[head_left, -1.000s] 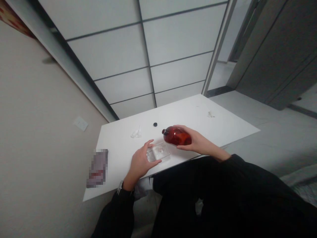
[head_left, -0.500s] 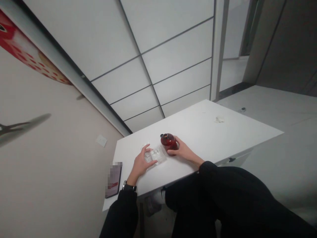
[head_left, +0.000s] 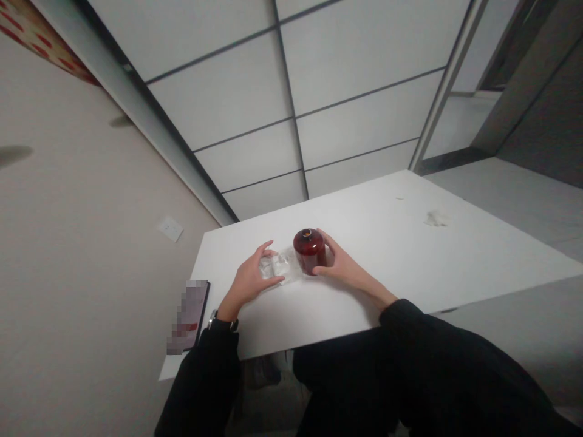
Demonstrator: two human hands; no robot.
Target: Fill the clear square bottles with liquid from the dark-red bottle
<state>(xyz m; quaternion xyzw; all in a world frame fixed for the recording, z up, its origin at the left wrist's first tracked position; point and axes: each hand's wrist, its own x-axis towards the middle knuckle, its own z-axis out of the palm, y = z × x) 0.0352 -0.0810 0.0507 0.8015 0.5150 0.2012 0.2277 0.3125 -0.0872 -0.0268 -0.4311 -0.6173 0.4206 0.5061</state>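
A dark red, glossy bottle with an open neck stands on the white table. My right hand is closed round its right side, the thumb across the front and the fingers behind. Left of the bottle lies a clear, crinkled plastic packet, its contents too unclear to name. My left hand curves over the packet's left end, thumb at the near side and fingers at the far side, spread wide apart. Whether those fingers press on the plastic is hard to see.
At the table's left end lies a phone-like tablet with a blurred screen. A crumpled pale scrap rests toward the right. A wall with a socket borders the left side, and white panels rise behind.
The view has shifted. The bottle, tilted to the left before, is now more upright in my right hand. A small dark piece beside its neck no longer shows. My left hand stays by the packet.
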